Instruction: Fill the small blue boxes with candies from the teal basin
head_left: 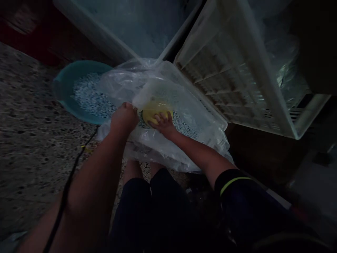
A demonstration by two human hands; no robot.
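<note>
A clear plastic bag [123, 82] lines a pale bin, with small whitish-blue pellets [184, 126] lying inside. My right hand [163, 124] reaches into the bag and grips a yellow bowl [154, 109], its fingers spread over the bowl's near side. At the left side of the bag my left hand [124, 117] is closed in a fist on the bag's edge; its fingertips are mostly hidden. Just beyond that fist, a teal basin [65, 88] holds more of the pellets [91, 96]. The dim light blurs the finer detail.
A white slatted crate [223, 77] stands tilted at the right, with clear plastic [286, 66] behind it. Another large pale bin [110, 37] is at the back. A dark cord [71, 175] runs along the left over the speckled floor [28, 133].
</note>
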